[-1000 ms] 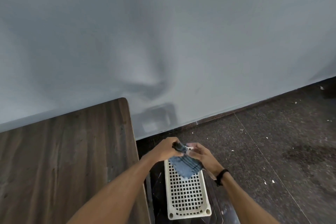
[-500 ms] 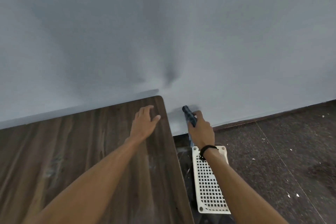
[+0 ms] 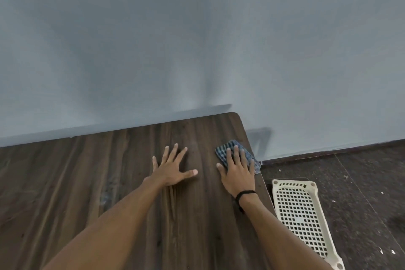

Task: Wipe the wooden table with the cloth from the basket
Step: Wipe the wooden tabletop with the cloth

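Cloth point(image 3: 228, 149) is now down on the wooden table point(image 3: 109, 182), at the table's far right corner. Its right side sits at the table's right edge and may overhang a little; hard to tell. Half a second ago it was bunched in the right hand, off the table's right side. A second ago both hands were working it beyond that same edge, over the basket. So the fetch is done and the cloth is planted as a flat folded pad.

Right hand point(image 3: 237, 171): palm down on the cloth, fingers straight and slightly spread, pressing rather than gripping. The thumb lies off the cloth on bare table top.

Left hand point(image 3: 171, 169): flat on the table top, toward the table's middle from the cloth, fingers splayed wide and holding nothing. It was already on the table half a second ago and looks like a brace.

Basket point(image 3: 293, 182): off the table, just beside its right edge and lower down. No cloth is visible in it.

My read is that wiping is at stroke zero. No wiped band is visible, so the whole table top is still to do. The likely first pass runs from this corner along the table's far edge toward its left side.

Risk: a flat palm has no hold on the fabric. The cloth could bunch under the fingers or slip off the table's right edge.
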Demonstrator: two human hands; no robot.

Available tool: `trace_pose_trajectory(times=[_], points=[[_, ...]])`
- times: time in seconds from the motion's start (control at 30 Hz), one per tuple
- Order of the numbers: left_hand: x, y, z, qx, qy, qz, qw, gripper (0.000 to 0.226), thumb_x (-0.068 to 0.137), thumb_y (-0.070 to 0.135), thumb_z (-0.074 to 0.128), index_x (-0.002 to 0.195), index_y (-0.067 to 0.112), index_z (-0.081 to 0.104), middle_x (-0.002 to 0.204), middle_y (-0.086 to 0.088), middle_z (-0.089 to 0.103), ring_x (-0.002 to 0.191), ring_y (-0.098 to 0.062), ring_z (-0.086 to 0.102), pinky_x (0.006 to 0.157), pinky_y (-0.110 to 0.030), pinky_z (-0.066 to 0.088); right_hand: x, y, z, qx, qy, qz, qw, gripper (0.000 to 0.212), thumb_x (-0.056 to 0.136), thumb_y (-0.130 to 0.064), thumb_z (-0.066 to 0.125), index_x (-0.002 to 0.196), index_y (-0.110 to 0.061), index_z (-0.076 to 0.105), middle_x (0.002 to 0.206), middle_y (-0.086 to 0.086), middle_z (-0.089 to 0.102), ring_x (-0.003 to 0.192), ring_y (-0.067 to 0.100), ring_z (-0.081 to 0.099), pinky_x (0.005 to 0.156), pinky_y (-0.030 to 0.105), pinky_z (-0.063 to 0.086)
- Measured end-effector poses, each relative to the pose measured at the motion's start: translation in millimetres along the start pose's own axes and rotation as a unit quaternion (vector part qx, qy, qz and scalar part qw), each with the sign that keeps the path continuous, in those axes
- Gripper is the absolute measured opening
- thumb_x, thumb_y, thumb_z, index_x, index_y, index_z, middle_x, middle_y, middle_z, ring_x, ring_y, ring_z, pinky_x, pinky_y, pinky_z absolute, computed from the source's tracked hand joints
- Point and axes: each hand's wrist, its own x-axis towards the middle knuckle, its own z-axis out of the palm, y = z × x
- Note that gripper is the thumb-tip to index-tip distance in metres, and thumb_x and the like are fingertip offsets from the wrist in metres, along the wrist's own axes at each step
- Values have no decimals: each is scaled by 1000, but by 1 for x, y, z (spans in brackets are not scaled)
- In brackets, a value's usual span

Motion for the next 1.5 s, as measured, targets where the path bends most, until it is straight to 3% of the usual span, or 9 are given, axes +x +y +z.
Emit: trace_pose_trajectory(times=[0.17,0.4,0.6,0.7,0.87,1.03,1.2,1.37,1.5], points=[[6,0,-8,29,-99,10,995,134,62,83,68,147,46,-29,149,10,-48,141,-29,-38,113,-70,-9,32,0,-21,18,-42,39,998,53,106,-49,21,157,-46,9,168,-2,-5,154,23,-6,123,51,5],[20,5,-29,29,-134,-7,991,139,62,66,82,145,50,-29,147,12,-50,139,-39,-39,110,-76,0,38,15,-27,-16,-43,38,998,53,102,-57,26,153,-55,13,167,-11,-4,154,20,1,118,50,12],[22,9,-28,55,-119,-8,991,142,63,62,84,146,46,-29,151,7,-46,142,-44,-32,111,-75,12,66,-14,-6,23,-32,35,999,55,105,-52,17,157,-45,1,166,-6,-18,152,20,-20,121,49,-13],[21,12,-29,43,-127,-9,991,142,64,57,86,144,50,-31,145,9,-52,140,-43,-35,110,-76,13,64,5,-7,-4,-38,-9,999,53,106,-47,19,157,-44,3,166,-5,-18,152,18,-18,124,45,-7],[29,20,-33,33,-149,-35,988,144,64,51,88,140,54,-33,142,11,-55,137,-44,-40,108,-78,13,126,-3,-24,61,-29,66,996,57,106,-39,25,158,-41,4,167,-1,-16,153,21,-14,124,49,-2],[27,19,-31,37,-142,-35,989,145,62,51,89,141,55,-32,143,11,-54,138,-42,-39,109,-77,12,120,-12,-4,13,-30,-29,999,56,107,-45,21,159,-40,1,167,-3,-14,153,21,-14,122,47,-7],[26,16,-33,40,-118,-31,992,144,61,53,89,144,54,-28,147,10,-50,140,-43,-36,108,-77,13,173,-18,-22,52,-9,49,997,58,106,-44,22,160,-36,2,167,3,-13,154,26,-12,124,49,-5],[25,17,-31,38,-116,-33,992,144,60,52,89,144,55,-27,147,12,-49,140,-41,-36,109,-77,12,153,-9,-9,28,-14,-49,998,56,106,-45,23,159,-38,7,168,-2,-8,154,22,-8,123,45,-4],[26,18,-34,37,-116,-46,991,145,59,50,90,144,55,-27,147,13,-50,140,-41,-36,109,-77,13,170,-11,-23,39,-8,38,998,58,106,-43,23,160,-36,3,168,3,-10,154,26,-10,124,50,-3]])
